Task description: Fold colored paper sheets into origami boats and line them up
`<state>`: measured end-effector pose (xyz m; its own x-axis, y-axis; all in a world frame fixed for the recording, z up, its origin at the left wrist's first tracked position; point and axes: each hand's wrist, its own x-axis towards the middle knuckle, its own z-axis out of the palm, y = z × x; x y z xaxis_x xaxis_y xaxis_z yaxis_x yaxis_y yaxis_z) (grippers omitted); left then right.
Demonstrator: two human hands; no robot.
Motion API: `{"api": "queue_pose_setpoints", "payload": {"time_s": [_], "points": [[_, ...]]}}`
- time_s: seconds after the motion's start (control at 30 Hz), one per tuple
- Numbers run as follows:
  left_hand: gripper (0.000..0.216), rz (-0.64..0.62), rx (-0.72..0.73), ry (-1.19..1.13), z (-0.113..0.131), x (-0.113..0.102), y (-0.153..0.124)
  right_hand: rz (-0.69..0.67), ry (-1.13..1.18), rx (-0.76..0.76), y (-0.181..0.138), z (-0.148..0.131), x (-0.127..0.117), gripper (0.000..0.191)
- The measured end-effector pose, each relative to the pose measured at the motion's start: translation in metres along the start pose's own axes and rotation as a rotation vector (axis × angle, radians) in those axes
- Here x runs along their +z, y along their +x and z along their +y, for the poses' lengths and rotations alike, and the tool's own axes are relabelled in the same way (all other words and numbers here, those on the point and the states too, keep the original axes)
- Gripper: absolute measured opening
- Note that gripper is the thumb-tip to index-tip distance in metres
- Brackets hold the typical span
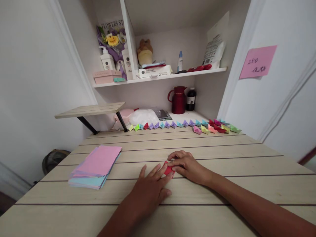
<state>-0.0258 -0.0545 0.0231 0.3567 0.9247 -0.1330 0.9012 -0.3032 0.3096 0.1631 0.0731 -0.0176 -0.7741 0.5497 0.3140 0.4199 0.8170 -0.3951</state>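
Observation:
A small folded piece of red paper (169,168) lies on the wooden table (202,220), partly covered by fingers. My left hand (151,184) rests on the table with its fingers spread, the tips of some touching the paper's left and near edges. From the right, my right hand (186,165) reaches over the same paper, its fingers bent and thumb close to the index finger, gripping the paper's right side. The exact folds are hidden under the fingertips.
A stack of coloured paper sheets (98,161) lies on the left. Folded paper boats (167,124) line the table's far edge, with more boats (212,128) grouped at the right. Behind stand a small raised shelf (93,109) and a red jug (178,102).

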Motion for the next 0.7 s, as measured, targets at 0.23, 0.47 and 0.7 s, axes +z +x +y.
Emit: {"api": "queue_pose_setpoints", "payload": {"time_s": [0.23, 0.47, 0.7], "points": [[0.056, -0.052, 0.02, -0.073, -0.009, -0.006, 0.001, -0.156, 0.007, -0.066, -0.003, 0.002, -0.015, 0.035], [0.036, 0.146, 0.03, -0.2, -0.026, -0.012, 0.017, -0.166, 0.031, -0.056, -0.004, 0.001, -0.021, 0.034], [0.032, 0.218, 0.031, -0.262, -0.038, -0.006, 0.037, -0.127, 0.015, -0.089, -0.004, -0.002, -0.023, 0.025]]}}
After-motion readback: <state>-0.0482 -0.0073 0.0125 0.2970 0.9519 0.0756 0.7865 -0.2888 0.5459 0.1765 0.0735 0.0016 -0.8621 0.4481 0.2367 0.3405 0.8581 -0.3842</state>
